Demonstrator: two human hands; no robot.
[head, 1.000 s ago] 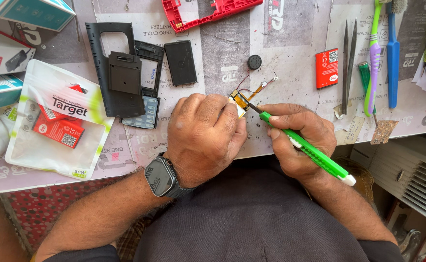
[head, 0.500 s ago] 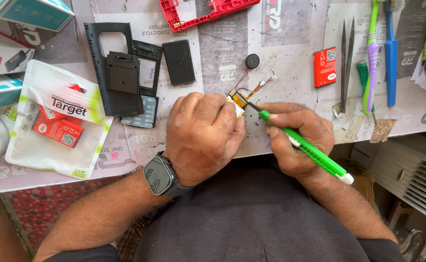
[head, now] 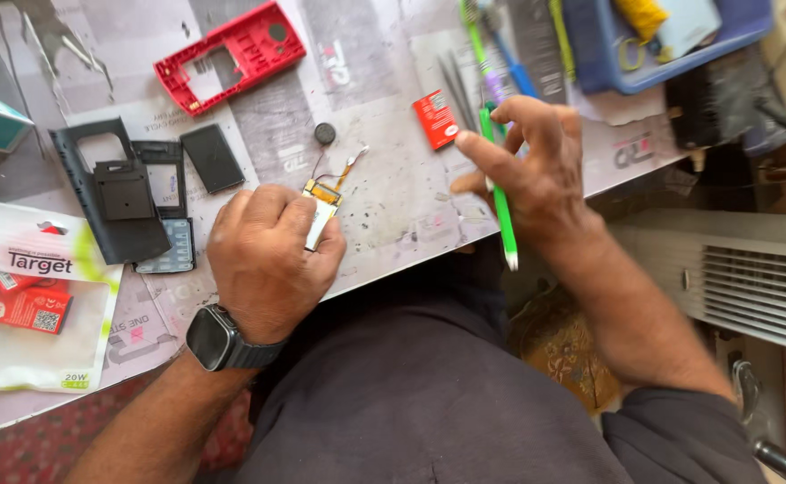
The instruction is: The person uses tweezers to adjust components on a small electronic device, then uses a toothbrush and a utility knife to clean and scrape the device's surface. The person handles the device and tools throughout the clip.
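A small circuit board (head: pixel 324 208) with thin wires and an orange flex strip trailing from its far end lies on the table (head: pixel 384 179), pinned at its near end under the left hand (head: pixel 267 260), whose fingers are curled shut over it. A dark smartwatch (head: pixel 216 341) sits on that wrist. The right hand (head: pixel 532 170) hovers to the right, well apart from the board, gripping a green screwdriver (head: pixel 499 193) under thumb and palm, the other fingers spread, tip pointing away from the body.

Just left of that hand lies a small red rectangular pack (head: pixel 435 119), beside grey tweezers (head: pixel 458 90). A round black button cell (head: pixel 324 133) rests beyond the board. Farther left are a black rectangular battery (head: pixel 213 158), a dark phone frame (head: pixel 111 193) and a grey keypad (head: pixel 171 253); a red phone housing (head: pixel 229 56) lies at the far edge. At the left edge sits a clear plastic pouch (head: pixel 30 309) with red cards inside and a yellow-green stripe.

The table is covered in printed newspaper. A blue tray (head: pixel 671 40) stands at the far right, a white slatted appliance (head: pixel 751 278) below the table's edge.
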